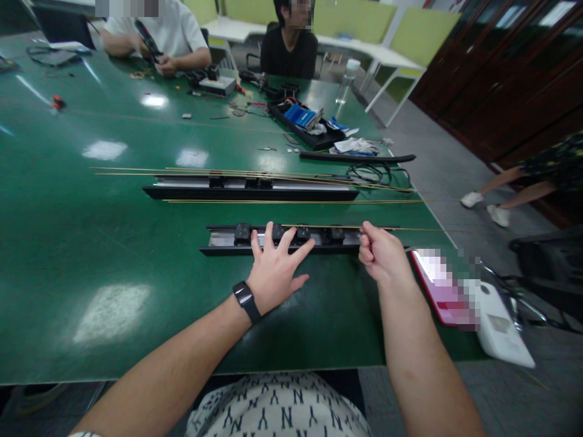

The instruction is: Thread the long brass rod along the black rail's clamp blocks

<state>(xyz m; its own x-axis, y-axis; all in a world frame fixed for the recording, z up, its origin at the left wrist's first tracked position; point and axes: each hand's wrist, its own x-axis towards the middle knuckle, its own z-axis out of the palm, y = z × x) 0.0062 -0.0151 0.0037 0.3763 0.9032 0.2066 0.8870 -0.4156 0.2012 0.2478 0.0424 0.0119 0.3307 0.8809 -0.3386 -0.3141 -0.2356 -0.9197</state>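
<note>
A black rail with a silver channel (221, 238) lies lengthwise in front of me, with several black blocks (243, 232) set along it. My left hand (279, 264) rests across the rail, fingers spread over the middle blocks. At the rail's right part, my right hand (382, 249) is closed in a pinch on a thin brass-coloured rod (421, 229). This rod runs along the rail's far edge and sticks out past its right end. My left fingers partly cover the blocks.
Behind lies a second black rail (250, 194) with long brass-coloured rods (291, 201) around it. A black strip (357, 158), cables (368, 174) and a tool tray (314, 136) sit farther back. Phones (503, 321) lie at right. Two people (157, 36) are across the table (182, 328).
</note>
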